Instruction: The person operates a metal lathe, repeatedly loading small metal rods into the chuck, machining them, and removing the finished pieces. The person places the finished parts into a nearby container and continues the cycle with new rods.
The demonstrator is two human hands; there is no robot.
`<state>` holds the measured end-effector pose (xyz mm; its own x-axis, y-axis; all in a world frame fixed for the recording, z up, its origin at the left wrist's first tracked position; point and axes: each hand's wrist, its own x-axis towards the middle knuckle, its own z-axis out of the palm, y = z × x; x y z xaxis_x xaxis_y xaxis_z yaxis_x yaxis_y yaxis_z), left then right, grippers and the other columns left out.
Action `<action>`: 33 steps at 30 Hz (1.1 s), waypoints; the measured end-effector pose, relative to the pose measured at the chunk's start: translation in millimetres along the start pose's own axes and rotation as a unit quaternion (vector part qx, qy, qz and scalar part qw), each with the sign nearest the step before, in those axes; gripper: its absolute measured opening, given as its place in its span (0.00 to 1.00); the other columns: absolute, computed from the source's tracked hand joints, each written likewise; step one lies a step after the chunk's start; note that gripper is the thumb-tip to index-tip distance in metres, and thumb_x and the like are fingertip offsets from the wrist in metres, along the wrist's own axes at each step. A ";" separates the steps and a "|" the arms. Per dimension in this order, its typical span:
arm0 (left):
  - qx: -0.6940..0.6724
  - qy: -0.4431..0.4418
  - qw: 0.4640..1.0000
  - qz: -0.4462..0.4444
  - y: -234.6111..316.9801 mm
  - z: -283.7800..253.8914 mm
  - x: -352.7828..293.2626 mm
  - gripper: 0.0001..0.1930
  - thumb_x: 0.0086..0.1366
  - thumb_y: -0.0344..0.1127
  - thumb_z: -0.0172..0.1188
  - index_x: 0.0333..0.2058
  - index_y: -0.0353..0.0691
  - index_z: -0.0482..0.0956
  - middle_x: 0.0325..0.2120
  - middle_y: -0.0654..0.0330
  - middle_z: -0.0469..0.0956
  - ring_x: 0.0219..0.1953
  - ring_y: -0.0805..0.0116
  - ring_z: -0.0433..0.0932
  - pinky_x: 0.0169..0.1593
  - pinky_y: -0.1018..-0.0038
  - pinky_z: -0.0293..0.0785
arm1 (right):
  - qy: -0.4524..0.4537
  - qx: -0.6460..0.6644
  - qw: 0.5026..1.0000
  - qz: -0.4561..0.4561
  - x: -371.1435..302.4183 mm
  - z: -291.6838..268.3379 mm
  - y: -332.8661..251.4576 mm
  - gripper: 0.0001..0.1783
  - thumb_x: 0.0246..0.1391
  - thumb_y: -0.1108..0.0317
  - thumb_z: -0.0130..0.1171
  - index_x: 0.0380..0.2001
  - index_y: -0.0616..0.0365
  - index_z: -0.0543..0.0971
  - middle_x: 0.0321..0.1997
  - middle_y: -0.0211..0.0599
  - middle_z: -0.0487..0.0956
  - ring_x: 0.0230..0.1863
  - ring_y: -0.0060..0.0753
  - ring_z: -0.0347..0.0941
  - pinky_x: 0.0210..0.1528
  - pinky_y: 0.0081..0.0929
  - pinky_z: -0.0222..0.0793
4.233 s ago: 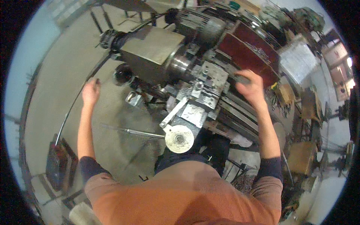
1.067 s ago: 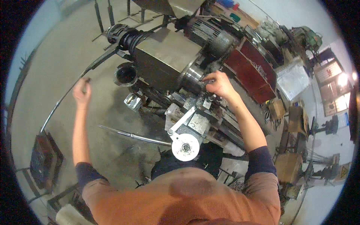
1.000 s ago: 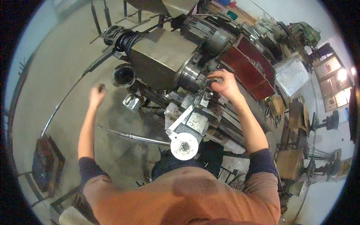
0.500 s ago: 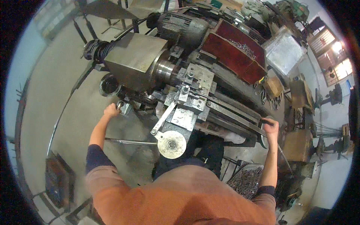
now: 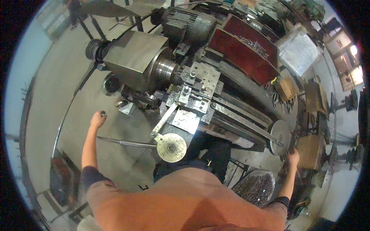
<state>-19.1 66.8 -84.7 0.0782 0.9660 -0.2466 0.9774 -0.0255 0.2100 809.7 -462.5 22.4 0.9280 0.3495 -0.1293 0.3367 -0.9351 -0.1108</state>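
In front of me stands a small lathe-like machine with a boxy metal headstock [image 5: 131,54], a shiny round spindle [image 5: 166,70] and a tool slide [image 5: 206,79]. My left hand [image 5: 98,120] is off to the left of the machine, fingers curled around a small dark piece I cannot make out. Beside it is a small metal block [image 5: 126,107]. At the right end of the bed is a round grey disc [image 5: 279,134]. My right hand [image 5: 293,158] is just beyond its lower right edge, fingers closed; what they hold is hidden. A long rod [image 5: 131,143] meets a pale round plate [image 5: 171,148] nearest my body.
Behind the bed sits a red tray [image 5: 241,56] with small metal pieces. A motor [image 5: 189,25] stands at the back. Cardboard boxes [image 5: 311,152] are at the right. A container of many small metal parts [image 5: 256,188] is by my right side. A dark box [image 5: 61,177] stands lower left.
My left hand has come away from the small metal block, toward the left and slightly nearer me. My right hand has left the disc's edge, moving right and toward me; the disc now shows more fully.
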 end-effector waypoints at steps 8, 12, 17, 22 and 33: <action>-0.431 0.171 0.870 -0.170 -1.6 9.1 -116.4 0.12 0.56 0.35 0.51 0.34 0.32 0.75 0.19 0.59 0.71 0.15 0.74 0.67 0.19 0.76 0.65 | -0.002 -0.082 0.996 0.023 35.8 59.8 123.9 0.18 0.33 0.65 0.55 0.33 0.58 0.77 0.34 0.53 0.76 0.40 0.53 0.71 0.42 0.42 0.67; -0.506 0.241 0.791 -0.245 13.5 17.5 -138.3 0.12 0.55 0.34 0.48 0.34 0.33 0.74 0.16 0.65 0.63 0.15 0.75 0.64 0.18 0.77 0.66 | -0.001 -0.135 0.985 0.104 -7.3 59.7 123.6 0.17 0.39 0.60 0.52 0.32 0.58 0.77 0.34 0.51 0.77 0.40 0.52 0.73 0.41 0.42 0.67; -0.556 0.310 0.728 -0.253 23.0 27.7 -135.3 0.11 0.56 0.30 0.48 0.37 0.31 0.70 0.17 0.62 0.66 0.14 0.70 0.66 0.19 0.72 0.72 | 0.044 -0.099 0.985 0.135 -100.8 62.1 76.7 0.18 0.39 0.60 0.51 0.34 0.56 0.78 0.35 0.51 0.77 0.40 0.52 0.73 0.41 0.44 0.67; -0.590 0.317 0.709 -0.221 40.6 22.7 -115.2 0.11 0.56 0.26 0.44 0.37 0.27 0.67 0.17 0.56 0.68 0.13 0.65 0.69 0.21 0.67 0.75 | 0.029 -0.066 0.987 0.147 -120.0 77.6 70.3 0.21 0.35 0.58 0.55 0.34 0.57 0.78 0.34 0.51 0.77 0.39 0.52 0.73 0.40 0.42 0.67; -0.599 0.317 0.698 -0.232 50.1 17.6 -116.7 0.12 0.54 0.26 0.45 0.37 0.25 0.66 0.15 0.52 0.70 0.15 0.60 0.73 0.19 0.71 0.71 | 0.108 -0.017 0.991 0.082 -120.9 89.9 80.2 0.18 0.36 0.56 0.56 0.28 0.59 0.78 0.28 0.49 0.76 0.32 0.53 0.73 0.35 0.42 0.67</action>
<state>24.1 -51.8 -62.0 -0.6662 0.7281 -0.1615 -0.0259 0.1938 0.9807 710.2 -574.4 -59.5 0.9820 0.1747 0.0712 0.1797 -0.9811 -0.0711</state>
